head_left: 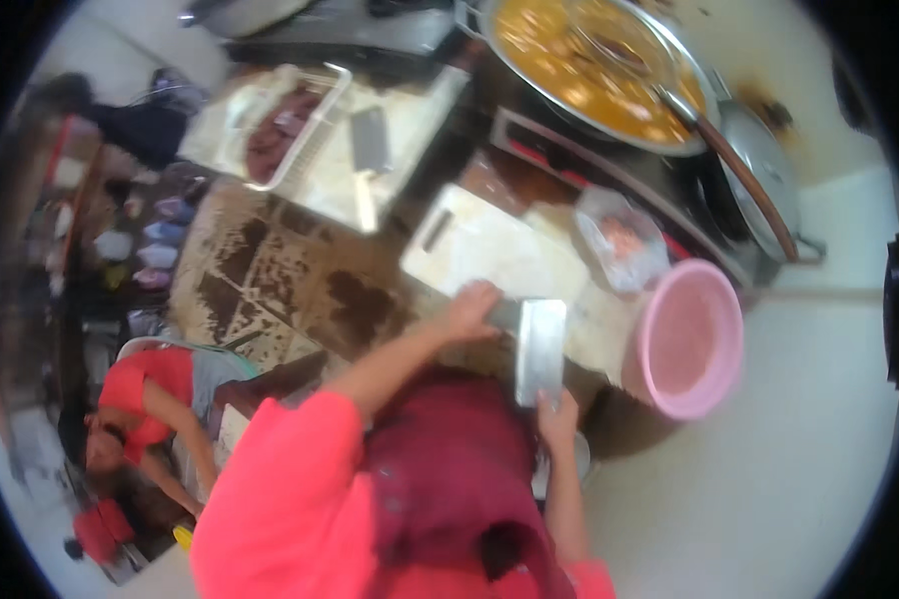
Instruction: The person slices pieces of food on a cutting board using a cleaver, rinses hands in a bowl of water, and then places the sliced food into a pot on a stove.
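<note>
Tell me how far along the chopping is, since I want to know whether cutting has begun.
Done: a white cutting board is laid out, and a big pan of orange stew sits behind it. In hand: the right hand holds a cleaver, and the left hand rests at the board's near edge. Left: no cut food shows on the board, so cutting looks barely begun; blur hides anything under the left hand.
</note>
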`<state>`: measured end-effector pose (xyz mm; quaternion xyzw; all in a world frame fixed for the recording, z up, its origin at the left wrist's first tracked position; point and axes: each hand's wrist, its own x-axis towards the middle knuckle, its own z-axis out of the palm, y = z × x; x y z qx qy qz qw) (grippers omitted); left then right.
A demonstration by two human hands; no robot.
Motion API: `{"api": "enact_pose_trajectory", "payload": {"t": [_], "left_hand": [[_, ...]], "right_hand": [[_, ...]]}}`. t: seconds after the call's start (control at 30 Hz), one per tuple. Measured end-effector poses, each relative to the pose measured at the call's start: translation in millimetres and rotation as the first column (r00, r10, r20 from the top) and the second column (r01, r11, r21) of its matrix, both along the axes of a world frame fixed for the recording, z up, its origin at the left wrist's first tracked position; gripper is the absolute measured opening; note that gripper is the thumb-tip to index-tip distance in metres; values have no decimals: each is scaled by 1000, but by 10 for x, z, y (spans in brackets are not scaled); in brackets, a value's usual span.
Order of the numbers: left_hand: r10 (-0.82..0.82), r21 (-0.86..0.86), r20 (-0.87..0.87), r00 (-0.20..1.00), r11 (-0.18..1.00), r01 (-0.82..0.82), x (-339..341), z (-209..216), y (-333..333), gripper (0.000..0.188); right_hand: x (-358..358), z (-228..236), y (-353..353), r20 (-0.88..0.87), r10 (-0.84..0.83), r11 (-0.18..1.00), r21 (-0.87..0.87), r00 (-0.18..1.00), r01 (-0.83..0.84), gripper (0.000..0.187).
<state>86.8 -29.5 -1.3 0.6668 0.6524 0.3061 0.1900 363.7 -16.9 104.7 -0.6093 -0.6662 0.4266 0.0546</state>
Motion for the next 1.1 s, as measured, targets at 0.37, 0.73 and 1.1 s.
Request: {"api": "enact_pose_trajectory", "payload": {"t": [0.37,0.73,1.1], "left_hand": [[-16,-54,118,993,998,22,88,169,86,60],[-56,43,205,977,998,48,-37,91,139,56],[-33,19,212,977,999,29,-21,113,137,53]], "right_hand": [[-407,-381,995,84,-70,966,253,994,47,35],[-695,-371,1172,67,-158,936,328,985,128,35],[-573,-434,1076,39,-19,953,304,999,6,37]]}}
